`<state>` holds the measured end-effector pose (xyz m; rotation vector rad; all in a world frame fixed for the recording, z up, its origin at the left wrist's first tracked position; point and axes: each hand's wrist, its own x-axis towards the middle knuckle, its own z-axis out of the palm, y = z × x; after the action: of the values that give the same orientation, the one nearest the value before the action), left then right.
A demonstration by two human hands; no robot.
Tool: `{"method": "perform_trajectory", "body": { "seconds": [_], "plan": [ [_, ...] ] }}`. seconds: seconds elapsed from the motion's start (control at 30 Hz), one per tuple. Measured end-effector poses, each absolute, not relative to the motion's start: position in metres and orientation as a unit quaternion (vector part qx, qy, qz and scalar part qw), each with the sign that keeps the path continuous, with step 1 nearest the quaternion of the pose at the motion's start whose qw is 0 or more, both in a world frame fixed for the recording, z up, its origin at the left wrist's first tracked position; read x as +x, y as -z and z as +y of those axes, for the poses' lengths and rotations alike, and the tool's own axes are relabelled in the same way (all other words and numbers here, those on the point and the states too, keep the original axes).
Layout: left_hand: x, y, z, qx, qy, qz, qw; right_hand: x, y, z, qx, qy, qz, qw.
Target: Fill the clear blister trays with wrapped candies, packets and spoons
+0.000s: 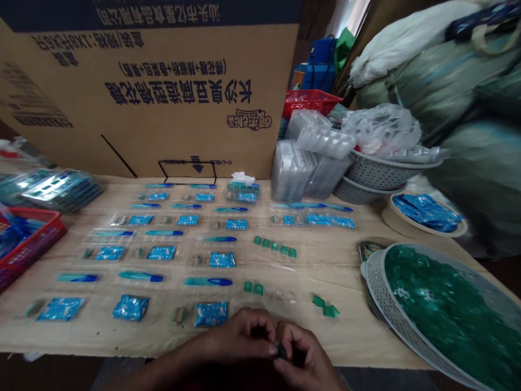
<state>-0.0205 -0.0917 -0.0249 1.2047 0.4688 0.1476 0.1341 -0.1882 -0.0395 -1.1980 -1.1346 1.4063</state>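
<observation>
Front tray (280, 294): two cells carry green pieces (258, 288), three appear unfilled – judged less than half complete. On the tray's near side, left hand (249, 335) and right hand (302, 354) have their fingers pinched on a small dark-green piece (280, 350), its detail obscured. Right of the tray lie two loose green pieces (330, 311); farther right, a stocked colander (382, 293). Beyond the tray, a green row of five (274, 246) looks complete. Left of the tray – pens (208, 282) and blue packets (211, 314).
</observation>
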Motion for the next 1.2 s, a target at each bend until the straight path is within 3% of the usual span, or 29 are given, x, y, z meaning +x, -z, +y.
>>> {"method": "perform_trajectory", "body": {
  "seconds": [0.3,0.53,0.63,0.87,1.07,1.2],
  "plan": [
    [-0.013,0.029,-0.094,0.511,-0.185,0.299,0.784,0.130,0.059,-0.176,-0.522,-0.497,-0.362,0.591],
    [-0.010,0.029,-0.091,0.424,-0.233,0.360,0.798,0.130,0.043,-0.181,-0.544,-0.338,-0.518,0.567],
    [-0.010,0.026,-0.091,0.403,-0.238,0.356,0.809,0.128,0.044,-0.182,-0.537,-0.382,-0.491,0.570],
    [-0.012,0.025,-0.092,0.461,-0.211,0.309,0.805,0.126,0.054,-0.178,-0.478,-0.616,-0.287,0.556],
    [-0.015,0.024,-0.105,0.546,-0.174,0.295,0.764,0.123,0.051,-0.183,-0.466,-0.638,-0.291,0.540],
    [-0.014,0.021,-0.108,0.647,-0.203,0.313,0.665,0.120,0.043,-0.183,-0.513,-0.612,-0.283,0.532]
  ]
}}
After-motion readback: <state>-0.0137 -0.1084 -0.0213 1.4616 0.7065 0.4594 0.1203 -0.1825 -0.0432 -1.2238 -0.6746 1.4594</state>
